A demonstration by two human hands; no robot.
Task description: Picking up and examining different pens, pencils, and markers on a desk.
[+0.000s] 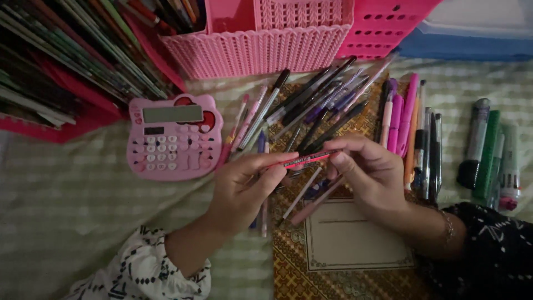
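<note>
Left hand (244, 183) has its fingers curled in, thumb and forefinger pinching the left end of a slim red-pink pen with dark print along the barrel (308, 159). Right hand (369, 172) pinches the pen's other end, fingertips pressed together on it, remaining fingers loosely bent. The pen is held between both hands, just above a brown patterned notebook with a pale label panel (338, 250) and a fanned heap of dark and purple pens (322, 105).

Hard to make out: the pen's right tip is covered by the right fingers, so cap or nib cannot be told. The room is dim. Sleeves are cut off by the lower edge. Several pens lie partly under the hands.

The pen's long axis runs nearly level, left to right, its right end tilted slightly up and away.

Far left sits a pink cat-shaped plastic calculator (174, 136) on the pale green checked cloth (66, 205). A pink woven plastic basket (261, 44) stands behind. Green markers (488, 155) lie at right.
</note>
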